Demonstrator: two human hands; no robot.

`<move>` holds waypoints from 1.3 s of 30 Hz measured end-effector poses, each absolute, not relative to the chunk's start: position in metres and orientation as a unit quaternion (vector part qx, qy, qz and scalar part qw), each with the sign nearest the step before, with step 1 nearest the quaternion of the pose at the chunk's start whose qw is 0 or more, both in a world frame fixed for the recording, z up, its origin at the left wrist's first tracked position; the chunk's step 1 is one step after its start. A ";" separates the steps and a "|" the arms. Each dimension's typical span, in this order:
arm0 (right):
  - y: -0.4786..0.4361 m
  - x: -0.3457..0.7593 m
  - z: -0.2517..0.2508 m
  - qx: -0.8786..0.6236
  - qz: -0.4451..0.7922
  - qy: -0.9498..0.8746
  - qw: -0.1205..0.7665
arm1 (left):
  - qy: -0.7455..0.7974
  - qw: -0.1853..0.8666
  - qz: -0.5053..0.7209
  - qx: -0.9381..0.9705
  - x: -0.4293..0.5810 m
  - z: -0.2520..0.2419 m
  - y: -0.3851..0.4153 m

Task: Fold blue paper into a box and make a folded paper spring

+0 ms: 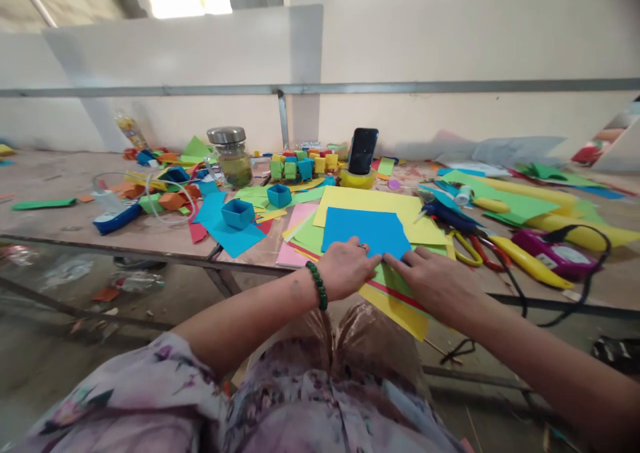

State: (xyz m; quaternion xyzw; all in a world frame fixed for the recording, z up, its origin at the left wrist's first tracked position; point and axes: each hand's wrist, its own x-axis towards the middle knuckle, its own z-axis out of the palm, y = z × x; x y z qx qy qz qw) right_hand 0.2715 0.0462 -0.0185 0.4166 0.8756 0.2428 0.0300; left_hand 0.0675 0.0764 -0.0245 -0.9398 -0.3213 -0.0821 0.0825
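Observation:
A blue paper sheet [363, 229] lies on a stack of coloured sheets at the table's near edge. My left hand [345, 266], with a green bead bracelet on the wrist, has its fingers closed on the sheet's near edge. Close beside it, my right hand [430, 276] grips the same edge near the right corner, thumb and fingers together. The fingertips partly hide that edge. Beneath are a yellow sheet [345, 198], green sheets and a pink one [290, 253]. To the left stand two small open blue paper boxes, one nearer [237, 214] and one farther [279, 195].
Behind the stack, a phone [363, 151] leans upright on a yellow tape roll [357, 178]. A lidded glass jar [230, 159] and several small paper cubes [305, 166] stand farther back. Scissors [493, 251], a yellow cutter [533, 263] and a purple device [555, 253] lie right.

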 end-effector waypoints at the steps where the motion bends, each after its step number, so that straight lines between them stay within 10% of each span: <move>1: 0.047 0.268 -0.018 0.404 0.247 0.880 0.033 | -0.318 0.086 -0.089 -0.940 0.072 -0.026 0.076; 20: 0.037 0.306 -0.050 0.459 0.231 0.852 -0.097 | -0.445 0.069 -0.131 -0.883 0.018 -0.047 0.056; 32: 0.068 0.279 -0.004 0.443 0.227 0.864 0.074 | -0.421 0.095 -0.078 -0.899 0.045 -0.028 0.086; 39: 0.057 0.292 0.033 0.398 0.399 0.819 -0.104 | -0.464 0.124 -0.303 -0.823 0.019 0.002 0.088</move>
